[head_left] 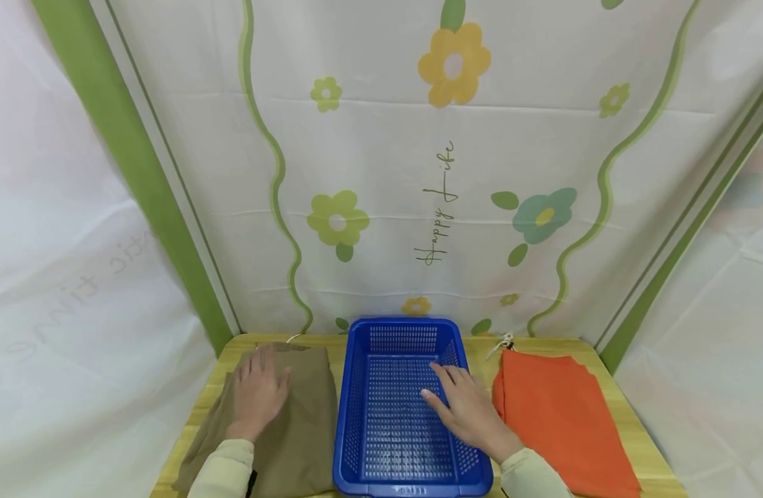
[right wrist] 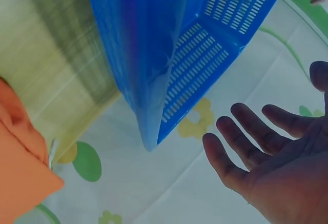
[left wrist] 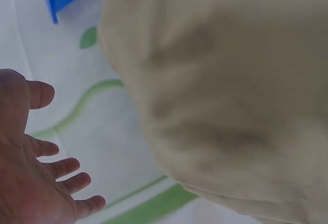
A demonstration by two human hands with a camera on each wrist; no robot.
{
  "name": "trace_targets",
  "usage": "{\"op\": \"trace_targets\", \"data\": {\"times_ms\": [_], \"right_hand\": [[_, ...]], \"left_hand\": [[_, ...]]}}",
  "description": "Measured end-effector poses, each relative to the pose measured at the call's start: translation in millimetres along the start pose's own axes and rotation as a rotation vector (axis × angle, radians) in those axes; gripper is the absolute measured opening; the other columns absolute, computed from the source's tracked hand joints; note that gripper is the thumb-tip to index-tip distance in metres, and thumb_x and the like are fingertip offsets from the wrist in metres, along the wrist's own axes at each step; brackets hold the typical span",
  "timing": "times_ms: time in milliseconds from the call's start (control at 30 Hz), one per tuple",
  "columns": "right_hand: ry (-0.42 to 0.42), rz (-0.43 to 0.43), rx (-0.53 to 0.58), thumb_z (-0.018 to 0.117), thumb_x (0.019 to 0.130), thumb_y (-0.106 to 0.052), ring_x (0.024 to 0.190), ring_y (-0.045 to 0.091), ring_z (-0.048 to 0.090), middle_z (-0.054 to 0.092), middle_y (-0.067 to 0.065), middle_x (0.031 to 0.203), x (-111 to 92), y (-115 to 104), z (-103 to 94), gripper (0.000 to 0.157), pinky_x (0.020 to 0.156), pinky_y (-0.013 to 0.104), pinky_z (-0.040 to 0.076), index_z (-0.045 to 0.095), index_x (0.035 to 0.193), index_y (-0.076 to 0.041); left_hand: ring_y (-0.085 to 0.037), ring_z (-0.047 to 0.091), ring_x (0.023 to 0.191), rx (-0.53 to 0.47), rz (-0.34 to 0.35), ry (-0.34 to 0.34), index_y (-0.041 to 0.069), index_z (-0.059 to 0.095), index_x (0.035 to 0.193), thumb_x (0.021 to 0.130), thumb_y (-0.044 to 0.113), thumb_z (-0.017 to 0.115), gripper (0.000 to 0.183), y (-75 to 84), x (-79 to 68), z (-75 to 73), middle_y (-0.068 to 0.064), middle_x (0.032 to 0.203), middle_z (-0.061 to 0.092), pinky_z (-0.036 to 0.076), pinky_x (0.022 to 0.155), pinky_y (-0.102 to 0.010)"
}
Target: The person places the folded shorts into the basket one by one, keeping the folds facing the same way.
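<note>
A folded brown cloth [head_left: 303,415] lies at the left of the wooden table. Over it is my left hand [head_left: 259,389], fingers extended and holding nothing; the left wrist view shows that hand [left wrist: 36,183] beside the cloth's edge [left wrist: 220,90]. In the middle stands a blue plastic basket [head_left: 344,443] with slotted walls and nothing inside. My right hand [head_left: 468,409] hovers over the basket's right side, fingers loosely spread, holding nothing. From the right wrist, the same hand [right wrist: 287,172] shows its palm near the basket wall [right wrist: 148,55].
A folded orange cloth [head_left: 558,415] lies on the right of the table, with a white cord [head_left: 504,342] at its back corner. Wood shows in strips around the table [head_left: 618,394]. White flower-printed fabric [head_left: 381,159] hangs behind and along both sides.
</note>
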State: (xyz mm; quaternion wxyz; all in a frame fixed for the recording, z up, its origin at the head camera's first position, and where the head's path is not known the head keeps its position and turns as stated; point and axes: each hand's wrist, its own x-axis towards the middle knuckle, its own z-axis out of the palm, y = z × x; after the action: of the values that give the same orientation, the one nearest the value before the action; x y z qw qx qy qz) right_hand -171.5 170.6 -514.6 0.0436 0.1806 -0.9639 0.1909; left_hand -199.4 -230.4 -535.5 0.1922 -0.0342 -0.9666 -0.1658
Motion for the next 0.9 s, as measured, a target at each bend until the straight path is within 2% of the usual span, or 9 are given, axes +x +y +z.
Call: {"op": "trace_targets", "data": {"times_ms": [133,200,400,567,767,900], "right_hand": [[-0.019,0.003,0.035,0.043,0.105,-0.057,0.127,0.038,0.053,0.058,0.015,0.135,-2,-6,4.2,0.066,0.105,0.063,0.039,0.049,0.149,-0.009],[-0.028,0.0,0.052,0.044,0.105,-0.057,0.127,0.039,0.053,0.06,0.015,0.133,-4,-8,6.6,0.065,0.104,0.063,0.04,0.051,0.148,-0.009],[-0.082,0.0,0.087,0.051,0.105,-0.048,0.129,0.043,0.053,0.059,0.019,0.136,-8,-13,12.0,0.058,0.106,0.065,0.038,0.053,0.146,-0.008],[-0.146,0.014,0.124,0.049,0.104,-0.053,0.133,0.045,0.049,0.056,0.021,0.142,-10,-17,13.4,0.063,0.106,0.069,0.035,0.052,0.147,-0.008],[-0.164,-0.008,0.138,0.05,0.103,-0.054,0.132,0.045,0.05,0.056,0.021,0.142,-10,-22,16.7,0.063,0.105,0.068,0.037,0.052,0.147,-0.008],[-0.184,-0.014,0.155,0.048,0.103,-0.057,0.132,0.045,0.049,0.055,0.021,0.143,-10,-24,18.8,0.067,0.103,0.069,0.038,0.051,0.148,-0.008]], "left_hand": [[-0.06,0.041,0.126,-0.011,-0.038,0.013,-0.012,0.04,0.143,0.096,0.022,0.068,0.064,-16.7,-8.5,-2.5,-0.041,0.139,0.043,0.031,0.101,-0.076],[-0.062,0.042,0.123,-0.01,-0.068,-0.007,-0.014,0.039,0.141,0.096,0.023,0.067,0.065,-24.2,-11.8,-3.7,-0.043,0.136,0.043,0.032,0.098,-0.076],[-0.068,0.033,0.126,-0.013,-0.222,-0.174,-0.021,0.026,0.144,0.101,0.034,0.059,0.078,-42.7,-18.7,-5.9,-0.05,0.139,0.032,0.031,0.097,-0.078],[-0.071,0.024,0.128,-0.037,-0.389,-0.304,-0.022,0.011,0.148,0.1,0.048,0.056,0.096,-57.4,-25.1,-1.8,-0.052,0.142,0.021,0.026,0.096,-0.083],[-0.076,0.012,0.128,-0.084,-0.567,-0.407,-0.026,-0.002,0.145,0.091,0.069,0.055,0.124,-72.6,-36.6,5.8,-0.058,0.139,0.009,0.011,0.094,-0.09],[-0.078,0.012,0.126,-0.107,-0.664,-0.448,-0.028,-0.003,0.143,0.084,0.075,0.06,0.135,-79.3,-42.2,11.6,-0.06,0.136,0.008,0.012,0.093,-0.091]]}}
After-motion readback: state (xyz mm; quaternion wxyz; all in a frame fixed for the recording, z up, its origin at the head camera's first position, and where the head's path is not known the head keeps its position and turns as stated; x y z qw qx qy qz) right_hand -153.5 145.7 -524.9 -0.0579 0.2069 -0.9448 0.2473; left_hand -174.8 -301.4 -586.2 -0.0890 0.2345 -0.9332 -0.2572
